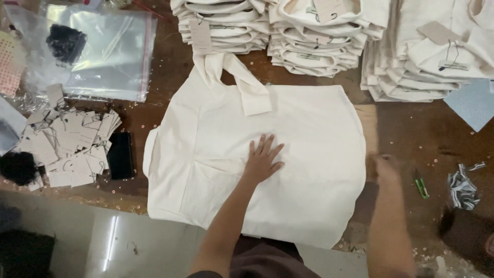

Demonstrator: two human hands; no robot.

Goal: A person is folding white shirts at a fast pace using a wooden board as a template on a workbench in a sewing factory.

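With left hand [262, 162] fingers pressing wide on the cream garment [288, 170] mid-frame, the blurred right hand [386, 170], finger state unreadable, is risking dragging its fold askew.

A brown wooden surface [411, 128] carries a cream garment [288, 170], folded stacks [319, 41], clear plastic bags [103, 51], paper tags [72, 144], a dark phone [120, 155] and what may be green snips [421, 188].

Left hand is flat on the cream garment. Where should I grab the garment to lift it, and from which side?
Probably the right edge of the cream garment, coming in from the right: it lies flat with that edge bare beside the right hand, which is blurred. The left hand presses the middle, and folded stacks crowd the far side.
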